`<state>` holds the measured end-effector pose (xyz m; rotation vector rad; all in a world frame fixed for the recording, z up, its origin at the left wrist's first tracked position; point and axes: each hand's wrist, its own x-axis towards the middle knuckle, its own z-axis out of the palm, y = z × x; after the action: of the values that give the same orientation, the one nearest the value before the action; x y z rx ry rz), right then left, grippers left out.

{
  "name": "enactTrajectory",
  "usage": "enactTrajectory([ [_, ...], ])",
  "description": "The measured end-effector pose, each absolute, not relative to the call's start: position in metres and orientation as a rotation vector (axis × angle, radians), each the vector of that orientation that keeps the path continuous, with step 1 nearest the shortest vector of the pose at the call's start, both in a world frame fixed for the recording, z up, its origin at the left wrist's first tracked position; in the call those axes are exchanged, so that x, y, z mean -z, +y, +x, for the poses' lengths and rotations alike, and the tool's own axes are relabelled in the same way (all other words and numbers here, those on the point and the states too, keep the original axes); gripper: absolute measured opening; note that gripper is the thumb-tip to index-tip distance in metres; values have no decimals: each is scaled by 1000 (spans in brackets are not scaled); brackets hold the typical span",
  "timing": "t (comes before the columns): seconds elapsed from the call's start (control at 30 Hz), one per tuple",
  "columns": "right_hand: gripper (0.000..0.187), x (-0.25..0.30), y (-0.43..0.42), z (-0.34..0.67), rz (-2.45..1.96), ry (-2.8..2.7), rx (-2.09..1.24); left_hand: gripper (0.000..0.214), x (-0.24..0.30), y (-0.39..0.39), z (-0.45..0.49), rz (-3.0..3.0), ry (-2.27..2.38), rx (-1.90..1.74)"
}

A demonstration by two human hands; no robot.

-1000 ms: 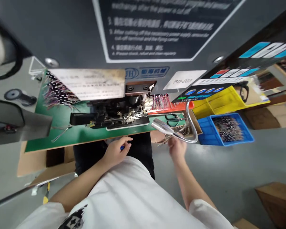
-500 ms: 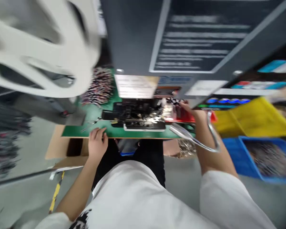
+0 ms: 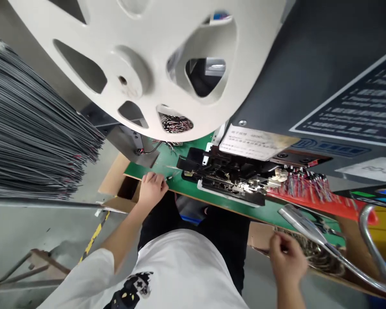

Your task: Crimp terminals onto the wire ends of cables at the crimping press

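My left hand (image 3: 153,189) rests at the front left edge of the green tabletop (image 3: 183,184), its fingers curled under. What they hold, if anything, is hidden. A thin tool with a dark part (image 3: 172,175) lies just right of it. My right hand (image 3: 287,259) is closed and slightly blurred, lower right, in front of a box of curled metal strip scrap (image 3: 321,253); I cannot make out anything in its fingers. Between and beyond my hands stands a black crimping machine (image 3: 225,171) with a bright metal head. Wires with pinkish ends (image 3: 309,184) lie in a red tray (image 3: 344,206) to its right.
A large cream reel (image 3: 161,81) hangs over the table's left side. Bundled grey wires (image 3: 32,124) fill the left. A bent metal lamp arm (image 3: 341,257) crosses near my right hand. A cardboard box (image 3: 116,184) sits below the left edge.
My view has swung left. My right hand has drawn back from the red tray toward me, below the table edge. My left hand stays by the edge, its fingers now more curled.
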<state>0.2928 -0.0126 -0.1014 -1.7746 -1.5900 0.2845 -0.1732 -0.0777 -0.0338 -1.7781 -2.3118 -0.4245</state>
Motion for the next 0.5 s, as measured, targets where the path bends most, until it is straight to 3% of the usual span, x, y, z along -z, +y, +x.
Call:
enactTrajectory([
  [0.2,24,131,-60,199,-1308,-2041,-891,59,40,-109,-185,-1480,-2277,649],
  [0.33,18,123,-62,171,-1034,-2228,-940,68,24,-104,-192,-1359,-2376,523],
  [0.5,18,122,-51,175,-1028,-2252,-846,70,16,-103,-190,-1375,-2347,569],
])
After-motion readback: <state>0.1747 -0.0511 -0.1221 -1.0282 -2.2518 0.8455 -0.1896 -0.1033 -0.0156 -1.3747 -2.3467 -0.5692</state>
